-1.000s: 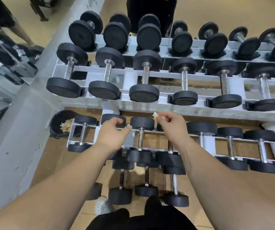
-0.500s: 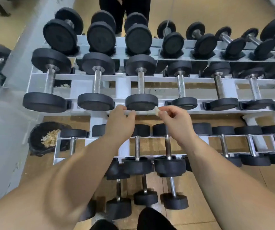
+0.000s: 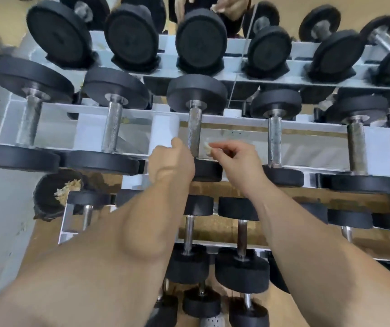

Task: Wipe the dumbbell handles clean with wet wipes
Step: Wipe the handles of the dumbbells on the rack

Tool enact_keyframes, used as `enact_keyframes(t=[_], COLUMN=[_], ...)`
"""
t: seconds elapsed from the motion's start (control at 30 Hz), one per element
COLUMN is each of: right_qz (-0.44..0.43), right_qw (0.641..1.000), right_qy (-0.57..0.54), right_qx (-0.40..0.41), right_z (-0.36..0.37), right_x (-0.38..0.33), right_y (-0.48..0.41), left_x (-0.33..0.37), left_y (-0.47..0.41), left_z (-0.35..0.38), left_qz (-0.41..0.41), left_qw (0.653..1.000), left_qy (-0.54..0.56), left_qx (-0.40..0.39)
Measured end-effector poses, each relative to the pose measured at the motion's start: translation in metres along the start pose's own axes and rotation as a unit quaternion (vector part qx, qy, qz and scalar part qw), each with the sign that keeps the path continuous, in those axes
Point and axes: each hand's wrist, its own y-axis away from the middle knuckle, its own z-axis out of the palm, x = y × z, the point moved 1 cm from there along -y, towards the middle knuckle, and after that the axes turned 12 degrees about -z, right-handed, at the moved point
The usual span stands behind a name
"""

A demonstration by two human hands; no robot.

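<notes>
Head view: both hands have risen from the lower tier of the rack (image 3: 307, 128) to its middle tier within the last second. The left hand (image 3: 171, 162) is loosely curled just left of the near end of a knurled dumbbell handle (image 3: 194, 129); whether it touches the handle or grips anything cannot be told. The right hand (image 3: 232, 155) is just right of the same handle, its fingertips (image 3: 215, 147) pinched on a small crumpled wet wipe (image 3: 207, 147). The wipe is close beside the handle, apparently not yet touching. Judgement: this handle is the next one selected for wiping. A dark bin (image 3: 54, 194) holding used wipes sits at lower left.
</notes>
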Motion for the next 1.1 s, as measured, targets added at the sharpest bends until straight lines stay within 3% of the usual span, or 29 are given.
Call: enact_keyframes(t=[0.1, 0.2, 0.43, 0.63, 0.73, 0.87, 1.03, 1.1], right_qz=[-0.018, -0.065, -0.17, -0.186, -0.249, -0.22, -0.138, -0.156], right_qw=[0.999, 0.996, 0.972, 0.96, 0.948, 0.961, 0.978, 0.974], right_qy=[0.005, 0.049, 0.162, 0.134, 0.177, 0.165, 0.072, 0.084], right_qx=[-0.032, -0.042, -0.008, -0.159, -0.086, 0.005, -0.14, -0.139], right_z=[0.012, 0.021, 0.029, 0.027, 0.032, 0.033, 0.024, 0.024], right_x=[0.0, 0.005, 0.006, 0.017, 0.01, 0.005, 0.018, 0.018], right_y=[-0.035, -0.071, -0.104, -0.076, -0.099, -0.11, -0.07, -0.075], left_x=[0.0, -0.002, -0.003, 0.0, 0.001, 0.001, 0.001, 0.0], left_y=[-0.004, -0.004, -0.009, -0.007, -0.004, -0.002, -0.003, -0.003], left_z=[0.005, 0.007, 0.007, 0.004, 0.003, 0.001, 0.001, 0.001], left_qz=[-0.035, -0.013, 0.014, 0.008, 0.014, 0.02, 0.022, 0.025], left_qw=[0.999, 0.997, 0.997, 0.999, 0.998, 0.997, 0.998, 0.998], left_qy=[0.039, 0.058, 0.062, 0.046, 0.049, 0.066, 0.061, 0.06], left_qx=[0.009, 0.038, 0.031, 0.02, 0.023, 0.017, 0.015, 0.016])
